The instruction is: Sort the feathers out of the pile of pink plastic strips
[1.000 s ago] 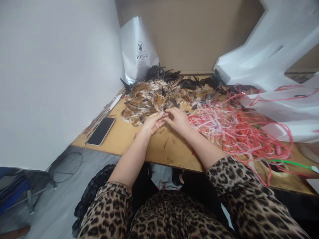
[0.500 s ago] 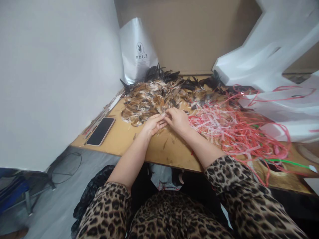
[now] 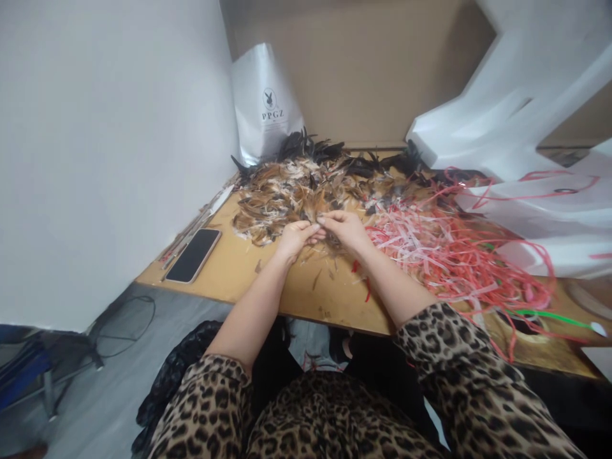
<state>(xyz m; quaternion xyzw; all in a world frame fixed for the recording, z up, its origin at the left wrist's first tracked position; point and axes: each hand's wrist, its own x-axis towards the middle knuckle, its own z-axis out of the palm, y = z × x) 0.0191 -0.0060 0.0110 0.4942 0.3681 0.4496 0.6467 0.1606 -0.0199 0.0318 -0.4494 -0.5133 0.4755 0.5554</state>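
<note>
My left hand (image 3: 299, 240) and my right hand (image 3: 345, 228) meet over the table, thumbs and fingers pinched together almost tip to tip. A small fan of brown feathers (image 3: 315, 207) stands up from between the fingertips, its base hidden by them. Just beyond lies a wide heap of brown, white and black feathers (image 3: 268, 194). To the right of my right hand spreads a tangle of pink and red ribbon strips (image 3: 459, 255). A short red strip (image 3: 368, 290) shows beside my right forearm.
A phone (image 3: 194, 255) lies on the wooden table (image 3: 239, 280) at the left, near a white wall (image 3: 119, 159). A white printed bag (image 3: 268, 108) stands at the back. White plastic bags (image 3: 478, 121) crowd the right side, and a green strip (image 3: 554, 313) lies at the front right.
My right hand has shifted slightly right and its wrist has turned. A fan of brown feathers now shows above the fingertips. More of the red strip is visible by the right forearm.
</note>
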